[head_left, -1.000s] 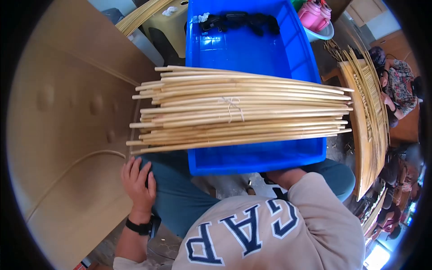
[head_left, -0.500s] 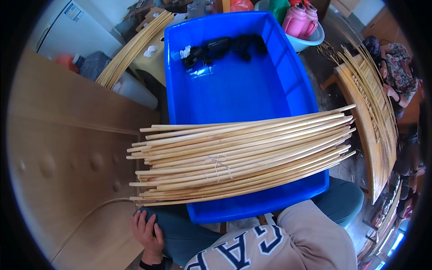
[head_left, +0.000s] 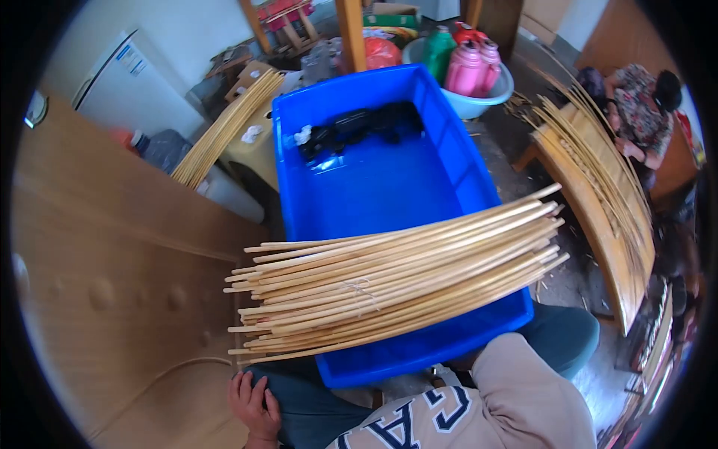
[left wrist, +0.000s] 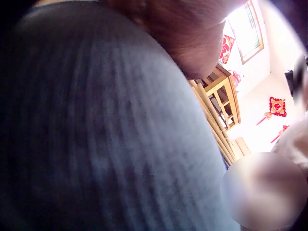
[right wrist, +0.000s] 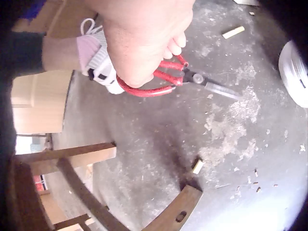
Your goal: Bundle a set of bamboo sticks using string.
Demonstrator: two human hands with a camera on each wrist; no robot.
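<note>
A bundle of pale, thin sticks (head_left: 396,280), tied round its middle with string (head_left: 361,292), lies across the near half of a blue plastic tub (head_left: 389,198). Just below the bundle's left ends, my left hand (head_left: 254,410) rests on my knee with relaxed fingers. The left wrist view is mostly filled by the dark trouser leg (left wrist: 106,125). Low over the floor, my right hand (right wrist: 147,41) grips red-handled scissors (right wrist: 166,79), their blades pointing away from the hand. In the head view that hand is hidden beyond the sleeve (head_left: 516,378).
Black items (head_left: 363,131) lie in the tub's far end. A wooden panel (head_left: 134,299) stands close on the left. On the right, another person (head_left: 636,105) sits by a wooden bench (head_left: 591,194) bearing sticks. Stick offcuts (right wrist: 233,32) and a wooden stool (right wrist: 86,187) are on the floor.
The head view has tilted up, so the tub and bundle appear lower and more of the room shows. My left hand stays on the knee; the right stays hidden in the head view.
</note>
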